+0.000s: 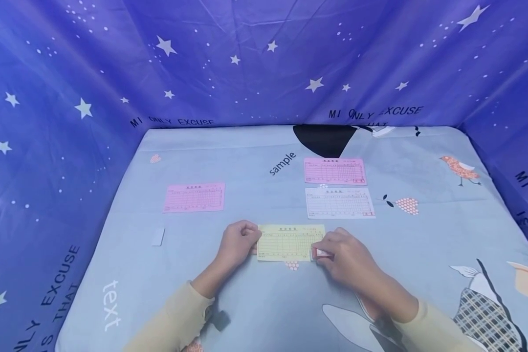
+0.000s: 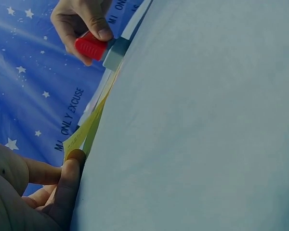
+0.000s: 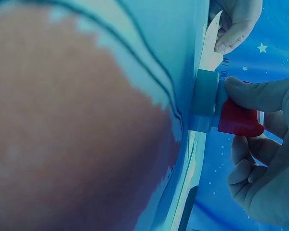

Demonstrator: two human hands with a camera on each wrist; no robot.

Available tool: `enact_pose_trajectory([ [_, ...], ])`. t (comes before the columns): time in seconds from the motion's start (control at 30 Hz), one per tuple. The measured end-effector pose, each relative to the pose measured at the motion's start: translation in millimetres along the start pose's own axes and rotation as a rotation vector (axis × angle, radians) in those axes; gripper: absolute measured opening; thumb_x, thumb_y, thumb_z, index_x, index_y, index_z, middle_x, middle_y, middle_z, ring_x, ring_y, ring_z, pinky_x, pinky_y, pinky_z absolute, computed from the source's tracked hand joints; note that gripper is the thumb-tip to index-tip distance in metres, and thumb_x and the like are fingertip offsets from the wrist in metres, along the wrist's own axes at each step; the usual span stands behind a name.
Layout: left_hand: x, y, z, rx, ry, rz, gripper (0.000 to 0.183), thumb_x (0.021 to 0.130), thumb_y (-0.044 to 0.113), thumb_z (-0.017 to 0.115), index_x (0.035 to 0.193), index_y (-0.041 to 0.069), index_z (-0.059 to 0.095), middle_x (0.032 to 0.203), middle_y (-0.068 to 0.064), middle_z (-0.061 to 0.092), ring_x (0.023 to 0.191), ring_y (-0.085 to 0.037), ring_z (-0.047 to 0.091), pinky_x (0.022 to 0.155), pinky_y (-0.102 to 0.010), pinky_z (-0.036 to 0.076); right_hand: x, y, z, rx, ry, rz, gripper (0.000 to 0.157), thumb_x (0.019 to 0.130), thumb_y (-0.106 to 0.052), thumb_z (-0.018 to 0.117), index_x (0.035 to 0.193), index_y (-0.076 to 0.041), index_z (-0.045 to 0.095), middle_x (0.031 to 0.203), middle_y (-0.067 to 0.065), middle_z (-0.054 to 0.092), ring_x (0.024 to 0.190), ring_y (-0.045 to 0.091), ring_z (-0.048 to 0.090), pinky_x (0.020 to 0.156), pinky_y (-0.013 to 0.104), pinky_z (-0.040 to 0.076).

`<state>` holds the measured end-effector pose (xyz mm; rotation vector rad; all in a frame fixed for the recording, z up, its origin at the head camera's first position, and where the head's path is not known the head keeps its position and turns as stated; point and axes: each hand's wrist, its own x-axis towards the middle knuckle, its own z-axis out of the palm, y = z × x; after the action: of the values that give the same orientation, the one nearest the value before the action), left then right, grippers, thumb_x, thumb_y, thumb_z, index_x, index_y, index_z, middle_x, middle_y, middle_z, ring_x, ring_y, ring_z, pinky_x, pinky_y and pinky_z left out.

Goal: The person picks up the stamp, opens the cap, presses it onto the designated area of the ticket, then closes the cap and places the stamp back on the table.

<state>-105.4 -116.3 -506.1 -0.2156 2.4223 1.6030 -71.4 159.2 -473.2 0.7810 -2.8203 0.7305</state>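
A yellow printed form slip (image 1: pixel 286 242) lies in front of the person in the head view. My left hand (image 1: pixel 239 242) pinches its left edge between thumb and finger; in the left wrist view this end of the slip (image 2: pixel 86 132) is bent up off the cloth. My right hand (image 1: pixel 349 256) grips the red handle of a self-inking stamp (image 1: pixel 321 253), its thumb (image 3: pixel 260 96) on top of the handle. The stamp's grey-green base (image 3: pixel 204 98) stands on the slip's lower right corner, so what lies beneath is hidden.
Behind the slip, to the right, lie a white form slip (image 1: pixel 339 203) and a pink one (image 1: pixel 334 171), each with a red mark at its lower right corner. Another pink slip (image 1: pixel 194 198) is at the left, near a small white piece (image 1: pixel 158 237). A patterned cloth (image 1: pixel 127 254) covers the table.
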Motion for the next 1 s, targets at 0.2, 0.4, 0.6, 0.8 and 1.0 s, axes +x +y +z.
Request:
enact_pose_trajectory([
  [0.2,0.3,-0.1,0.2,0.009,0.003,0.004,0.012,0.090,0.011,0.069,0.096,0.001,0.072,0.073,-0.002,0.068,0.065,-0.016,0.063,0.065,-0.031,0.054,-0.6,-0.2,0.7,0.001,-0.006,0.002,0.026,0.067,-0.006,0.091,0.084,-0.020,0.077,0.081,-0.015,0.066,0.079,0.007,0.051,0.067,0.026,0.048],
  [0.4,1.4,-2.2,0.5,0.011,0.008,0.010,0.012,0.089,0.011,0.069,0.096,0.001,0.072,0.074,-0.002,0.068,0.066,-0.016,0.063,0.066,-0.031,0.054,-0.8,-0.8,1.2,-0.009,-0.014,0.017,0.026,0.068,-0.006,0.090,0.089,-0.016,0.079,0.081,-0.013,0.066,0.080,0.008,0.052,0.068,0.027,0.049],
  [0.6,0.3,-6.0,1.5,-0.015,-0.001,-0.008,0.012,0.090,0.010,0.069,0.096,0.001,0.072,0.073,-0.003,0.068,0.064,-0.016,0.063,0.063,-0.031,0.054,-2.0,-3.8,1.3,-0.020,-0.023,0.027,0.023,0.069,-0.008,0.090,0.087,-0.018,0.079,0.080,-0.011,0.068,0.081,0.010,0.054,0.071,0.029,0.051],
  [0.8,-1.1,-7.2,2.8,-0.002,-0.004,-0.016,0.012,0.090,0.011,0.069,0.096,0.001,0.072,0.074,-0.003,0.068,0.066,-0.016,0.063,0.065,-0.031,0.054,-2.7,-3.8,2.7,-0.052,-0.005,-0.005,0.023,0.067,-0.008,0.091,0.080,-0.020,0.077,0.077,-0.011,0.068,0.076,0.010,0.052,0.067,0.027,0.048],
  [1.0,1.5,-4.9,0.8,-0.017,0.001,-0.006,0.012,0.090,0.010,0.069,0.097,0.001,0.072,0.074,-0.004,0.069,0.063,-0.015,0.064,0.061,-0.030,0.054,2.6,-2.6,2.1,-0.062,0.003,-0.008,0.022,0.066,-0.006,0.090,0.075,-0.021,0.076,0.074,-0.011,0.068,0.072,0.009,0.048,0.061,0.024,0.043],
])
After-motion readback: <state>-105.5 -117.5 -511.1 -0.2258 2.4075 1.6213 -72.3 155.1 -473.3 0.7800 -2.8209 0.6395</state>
